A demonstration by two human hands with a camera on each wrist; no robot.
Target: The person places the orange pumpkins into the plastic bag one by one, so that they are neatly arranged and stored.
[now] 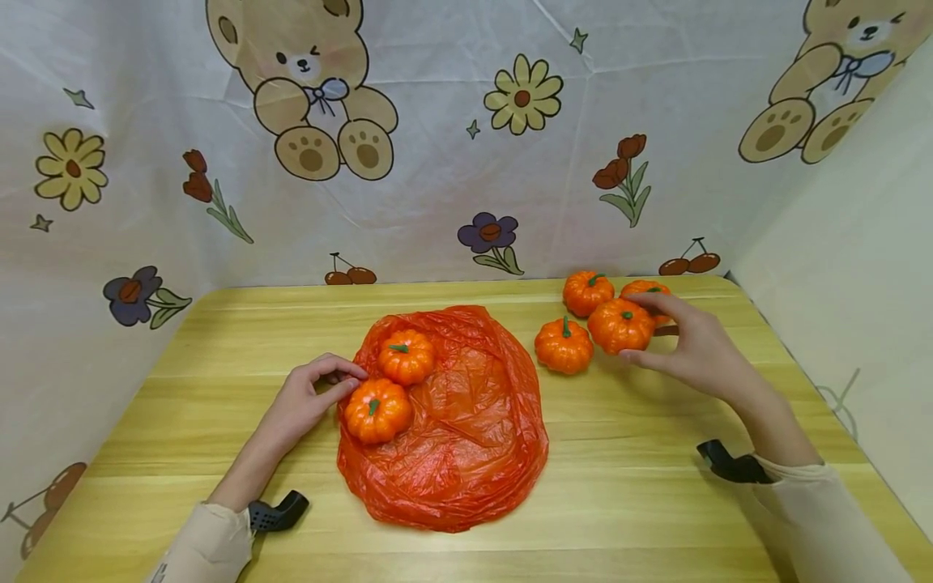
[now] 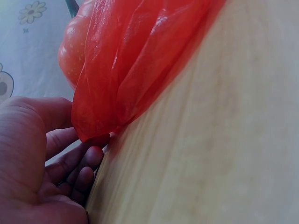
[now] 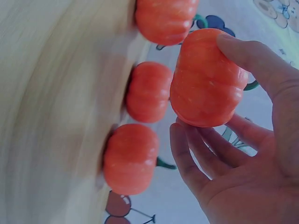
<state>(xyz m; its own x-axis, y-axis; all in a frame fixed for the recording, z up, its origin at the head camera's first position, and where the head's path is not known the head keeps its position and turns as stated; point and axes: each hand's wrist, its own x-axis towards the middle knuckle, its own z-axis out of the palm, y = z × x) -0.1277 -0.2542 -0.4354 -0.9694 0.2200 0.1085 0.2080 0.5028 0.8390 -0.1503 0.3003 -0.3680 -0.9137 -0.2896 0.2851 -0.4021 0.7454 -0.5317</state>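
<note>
Your right hand grips a pumpkin between widely spread thumb and fingers, holding it off the table near three other pumpkins, while your left hand pinches the red bag's rim, apparently steadying it under two resting pumpkins.

the pumpkins look glossy, the bag crinkled plastic.

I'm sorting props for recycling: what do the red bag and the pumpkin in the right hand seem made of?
Red bag: probably thin plastic film, glossy, translucent, finely creased. Pumpkin in the right hand: perhaps plastic or coated foam, glossy; smooth ribs catch highlights.
</note>
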